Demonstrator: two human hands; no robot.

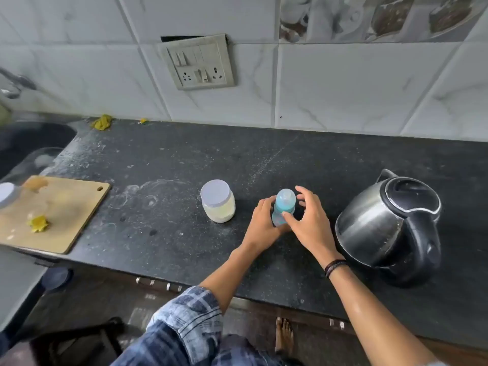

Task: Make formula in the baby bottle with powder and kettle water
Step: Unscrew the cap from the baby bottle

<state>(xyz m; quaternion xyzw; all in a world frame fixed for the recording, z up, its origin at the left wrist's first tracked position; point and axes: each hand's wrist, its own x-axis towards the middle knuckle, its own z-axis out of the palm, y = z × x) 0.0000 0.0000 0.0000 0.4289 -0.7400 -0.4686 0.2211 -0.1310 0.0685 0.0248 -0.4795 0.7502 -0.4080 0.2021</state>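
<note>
A small blue baby bottle [283, 204] with its cap on stands upright on the black counter [171, 220]. My left hand [261, 225] grips its lower body from the left. My right hand [307, 220] curves around the bottle's collar, thumb touching the ring, fingers spread above the cap. A clear jar [218, 201] of pale powder with a white lid stands just left of the bottle. A steel electric kettle [390, 223] with a black lid and handle sits on the right, lid closed.
A wooden cutting board [66, 215] with yellow scraps lies at the left edge, beside a sink [29, 143]. A switch and socket plate [198, 64] is on the tiled wall. A bare foot [284, 336] shows on the floor below the counter.
</note>
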